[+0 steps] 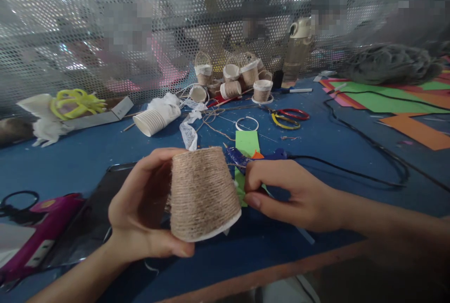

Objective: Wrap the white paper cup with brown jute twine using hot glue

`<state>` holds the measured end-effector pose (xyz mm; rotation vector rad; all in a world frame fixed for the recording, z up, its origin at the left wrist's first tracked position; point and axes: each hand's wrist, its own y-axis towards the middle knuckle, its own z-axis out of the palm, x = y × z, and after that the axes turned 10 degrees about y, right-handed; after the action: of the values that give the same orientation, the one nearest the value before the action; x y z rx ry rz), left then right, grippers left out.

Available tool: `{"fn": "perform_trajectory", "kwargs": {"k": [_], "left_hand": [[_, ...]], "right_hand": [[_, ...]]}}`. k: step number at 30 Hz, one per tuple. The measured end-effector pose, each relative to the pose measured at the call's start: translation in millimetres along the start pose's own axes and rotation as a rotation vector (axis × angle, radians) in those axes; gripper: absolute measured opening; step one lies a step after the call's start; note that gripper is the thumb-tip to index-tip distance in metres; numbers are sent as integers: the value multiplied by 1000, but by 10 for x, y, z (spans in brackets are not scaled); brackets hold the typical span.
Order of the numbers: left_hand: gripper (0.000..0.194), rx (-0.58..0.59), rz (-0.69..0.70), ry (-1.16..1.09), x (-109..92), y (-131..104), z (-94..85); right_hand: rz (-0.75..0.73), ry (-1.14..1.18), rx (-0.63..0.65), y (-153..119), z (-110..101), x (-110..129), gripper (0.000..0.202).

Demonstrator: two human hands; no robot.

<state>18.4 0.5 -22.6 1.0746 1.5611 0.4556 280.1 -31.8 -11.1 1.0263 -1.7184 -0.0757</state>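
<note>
Left hand (140, 209) of mine is clamped around the twine-wrapped cup (202, 195), held above the near edge of the blue table (87, 153); my right hand (291, 195) pinches twine at its right side. Perforated mesh screen (105, 12) stands far behind.

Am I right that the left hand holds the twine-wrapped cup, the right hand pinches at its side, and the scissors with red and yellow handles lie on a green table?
Not quite: the table is blue, not green. The head view shows it. The rest stands: the left hand holds the twine-wrapped cup, the right hand pinches at its side, and the scissors with red and yellow handles lie on the table.
</note>
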Motion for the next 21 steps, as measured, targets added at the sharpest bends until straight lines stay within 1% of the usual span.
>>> {"fn": "perform_trajectory", "kwargs": {"k": [4,10,15,21], "left_hand": [[83,-4,22,33,15,-19,-18],[86,-37,-5,55,-2,-12,-13],[89,-56,-4,0,9,6,10],[89,-46,-67,-24,-14,-35,33]], "right_hand": [[-13,-29,-4,5,-17,9,21],[-25,-56,-31,15,-24,21,21],[26,-29,1,30,-1,21,23],[60,77,68,29,21,1,23]]}}
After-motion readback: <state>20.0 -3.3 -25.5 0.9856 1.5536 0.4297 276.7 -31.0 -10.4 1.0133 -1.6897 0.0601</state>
